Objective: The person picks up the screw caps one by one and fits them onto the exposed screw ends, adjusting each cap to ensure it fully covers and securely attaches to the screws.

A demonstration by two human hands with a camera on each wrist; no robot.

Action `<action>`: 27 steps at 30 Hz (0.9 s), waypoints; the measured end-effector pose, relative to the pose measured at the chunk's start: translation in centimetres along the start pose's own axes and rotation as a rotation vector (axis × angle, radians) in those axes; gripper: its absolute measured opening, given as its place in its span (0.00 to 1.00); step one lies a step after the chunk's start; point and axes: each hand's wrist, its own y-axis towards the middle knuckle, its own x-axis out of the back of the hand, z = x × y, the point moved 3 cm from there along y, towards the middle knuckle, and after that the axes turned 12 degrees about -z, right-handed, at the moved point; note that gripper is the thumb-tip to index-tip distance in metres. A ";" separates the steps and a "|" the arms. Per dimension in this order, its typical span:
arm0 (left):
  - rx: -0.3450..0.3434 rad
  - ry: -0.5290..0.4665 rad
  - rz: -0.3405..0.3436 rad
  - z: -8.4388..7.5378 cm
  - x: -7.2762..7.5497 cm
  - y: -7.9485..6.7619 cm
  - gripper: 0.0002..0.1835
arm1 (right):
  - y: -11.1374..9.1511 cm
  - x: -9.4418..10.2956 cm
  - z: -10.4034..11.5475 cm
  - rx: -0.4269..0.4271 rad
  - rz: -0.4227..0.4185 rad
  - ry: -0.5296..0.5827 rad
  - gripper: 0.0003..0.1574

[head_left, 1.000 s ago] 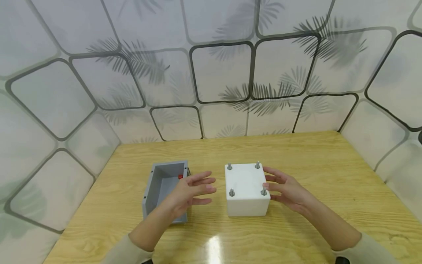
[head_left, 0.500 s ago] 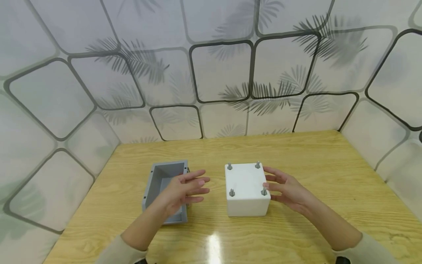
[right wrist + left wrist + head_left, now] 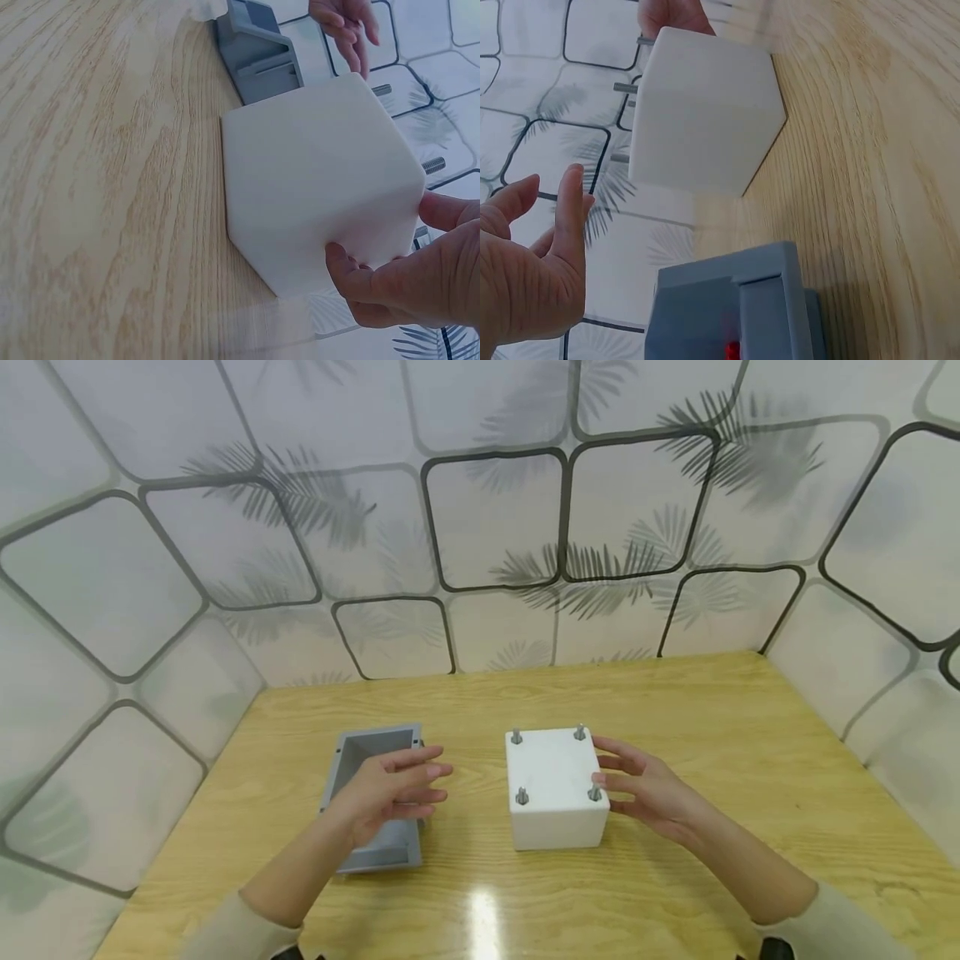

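Observation:
A white block-shaped box (image 3: pixel 555 772) stands on the table with a threaded metal bolt (image 3: pixel 522 796) upright at each top corner. My right hand (image 3: pixel 645 793) rests against its right side, fingers slightly bent; in the right wrist view the fingertips touch the side wall and the thumb lies at the top edge. To the left, an open-topped grey box (image 3: pixel 380 857) sits apart from the white one. My left hand (image 3: pixel 386 797) hovers over the grey box with its fingers spread loosely, holding nothing. It hides part of the inside, where the left wrist view shows a small red piece (image 3: pixel 732 350).
The wooden table (image 3: pixel 675 710) reaches back to a patterned wall covering (image 3: pixel 495 518), which also rises on the left and right sides. A strip of bare table separates the two boxes.
My left hand has drawn left, away from the white box and further over the grey box. The right hand stays at the white box's side. The view has shifted slightly.

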 end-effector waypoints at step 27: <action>-0.022 0.218 -0.103 -3.6 4.5 2.3 0.27 | 0.3 -0.3 0.4 -0.015 -0.008 0.007 0.46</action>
